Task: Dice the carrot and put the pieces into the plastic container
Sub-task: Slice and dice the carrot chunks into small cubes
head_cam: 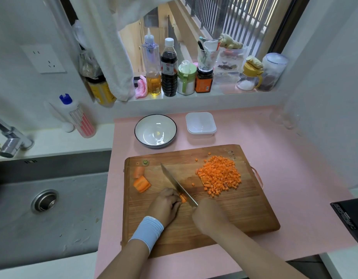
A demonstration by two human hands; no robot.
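Knife (178, 185) on carrot (183, 198) under left hand (166, 204)

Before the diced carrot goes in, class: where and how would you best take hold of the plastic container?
Grip the plastic container by its left and right walls, just under the flared rim, reaching down from the near side. It stands upright and open, so the lip should stop fingers slipping; the bowl on its left stands apart.

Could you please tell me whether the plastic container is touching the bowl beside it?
Apart. The head view shows a strip of pink mat between the plastic container and the bowl.
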